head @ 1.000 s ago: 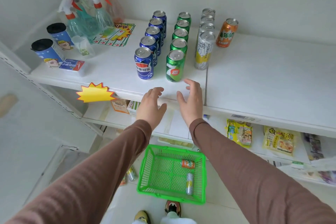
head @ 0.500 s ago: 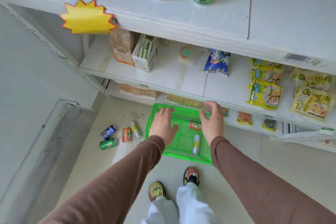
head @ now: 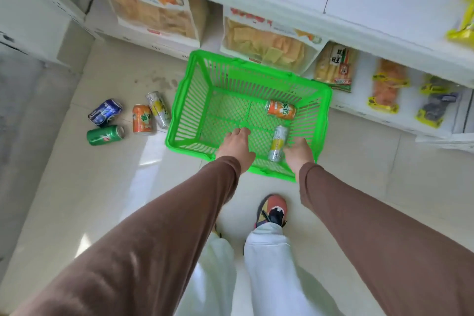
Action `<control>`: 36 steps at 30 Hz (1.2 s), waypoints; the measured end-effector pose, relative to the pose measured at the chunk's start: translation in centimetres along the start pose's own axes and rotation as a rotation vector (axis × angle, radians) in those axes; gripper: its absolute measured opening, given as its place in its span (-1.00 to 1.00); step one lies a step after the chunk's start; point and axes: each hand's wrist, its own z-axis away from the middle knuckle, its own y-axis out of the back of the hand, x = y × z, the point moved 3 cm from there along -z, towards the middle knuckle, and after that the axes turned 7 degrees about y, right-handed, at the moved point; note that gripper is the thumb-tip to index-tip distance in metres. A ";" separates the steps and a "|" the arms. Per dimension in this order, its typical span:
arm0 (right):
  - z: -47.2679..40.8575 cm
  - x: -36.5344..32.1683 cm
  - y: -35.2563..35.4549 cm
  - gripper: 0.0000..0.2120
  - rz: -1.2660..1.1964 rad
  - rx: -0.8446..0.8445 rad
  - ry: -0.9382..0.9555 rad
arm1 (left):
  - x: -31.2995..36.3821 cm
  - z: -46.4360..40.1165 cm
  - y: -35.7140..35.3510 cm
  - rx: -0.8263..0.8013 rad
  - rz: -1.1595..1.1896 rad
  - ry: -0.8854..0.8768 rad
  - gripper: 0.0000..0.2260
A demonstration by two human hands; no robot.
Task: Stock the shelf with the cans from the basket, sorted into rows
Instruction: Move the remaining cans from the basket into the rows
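Note:
A green plastic basket [head: 191,90] stands on the floor below the shelves. Two cans lie inside it: an orange can [head: 280,109] toward the far right and a slim silver-yellow can [head: 278,143] nearer me. My left hand [head: 236,147] reaches down into the basket with relaxed fingers and holds nothing. My right hand [head: 298,152] is just right of the slim can, fingers pointing down beside it; whether it touches the can is unclear. The can shelf is out of view.
Several cans lie on the floor left of the basket: a dented blue can [head: 104,112], a green can [head: 105,135], an orange can [head: 142,119] and a slim silver-yellow can [head: 158,109]. Low shelves behind hold snack bags [head: 333,67]. My shoe [head: 272,210] stands just before the basket.
My view dropped from the can shelf to the floor. Both hands came down from the shelf edge into the basket, near the slim can.

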 end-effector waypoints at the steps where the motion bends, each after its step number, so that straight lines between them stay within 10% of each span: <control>1: -1.4 0.9 -1.3 -0.79 0.018 -0.016 -0.009 | -0.4 -1.4 -1.3 -0.009 -0.017 0.006 -0.49; 23: -16.2 5.6 -14.3 -0.35 0.348 -0.112 -0.014 | -4.3 -17.2 -11.0 -0.105 -0.164 -0.020 -0.50; 36: 1.7 -9.3 3.1 -0.42 -0.086 0.108 0.559 | 4.2 -1.0 6.8 0.068 -0.037 -0.063 -0.52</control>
